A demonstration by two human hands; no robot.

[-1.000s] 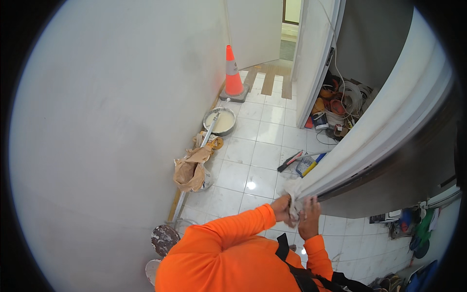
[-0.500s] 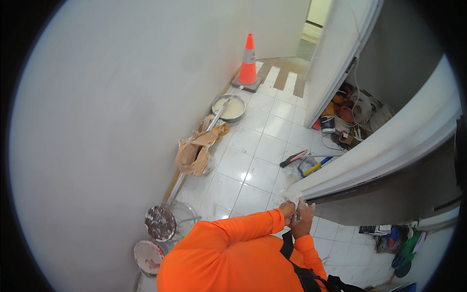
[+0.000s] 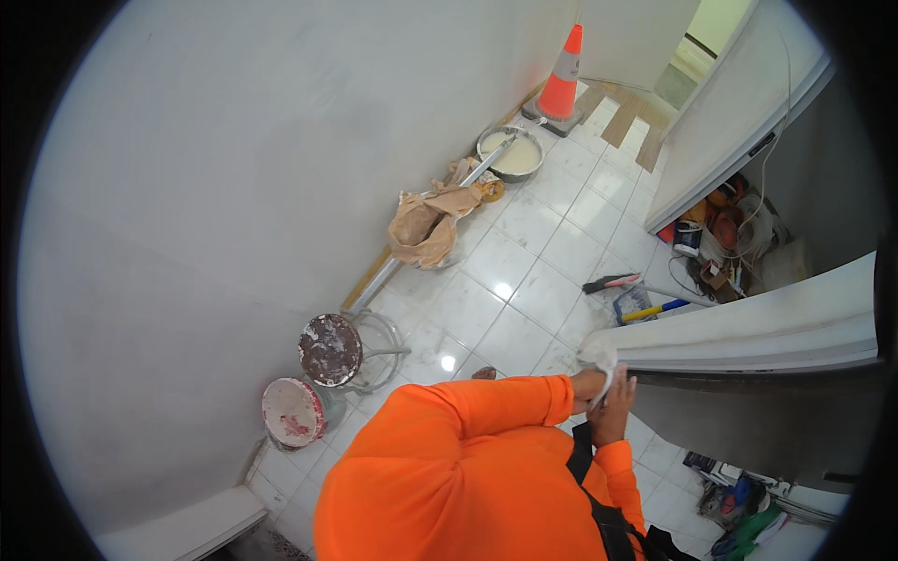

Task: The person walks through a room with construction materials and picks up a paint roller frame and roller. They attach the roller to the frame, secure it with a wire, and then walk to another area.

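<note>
My left hand (image 3: 587, 385) comes out of an orange sleeve and grips a crumpled white cloth (image 3: 599, 355). The cloth is pressed against the near end of a long white ledge (image 3: 748, 327) that runs off to the right. My right hand (image 3: 615, 411) sits just below and beside the left one, with its fingers up against the same cloth and the ledge end. Both hands touch each other. My orange-clad shoulders fill the lower middle of the view.
A paint-spattered round stool (image 3: 330, 349) and a white bucket (image 3: 293, 411) stand by the grey wall on the left. Further off lie a crumpled brown paper bag (image 3: 423, 229), a pan of plaster (image 3: 511, 154), an orange cone (image 3: 562, 75) and tools (image 3: 613, 280) on white tiles.
My hands have stayed on the cloth at the ledge end. The view has swung down and left, bringing the stool and the bucket into sight.
</note>
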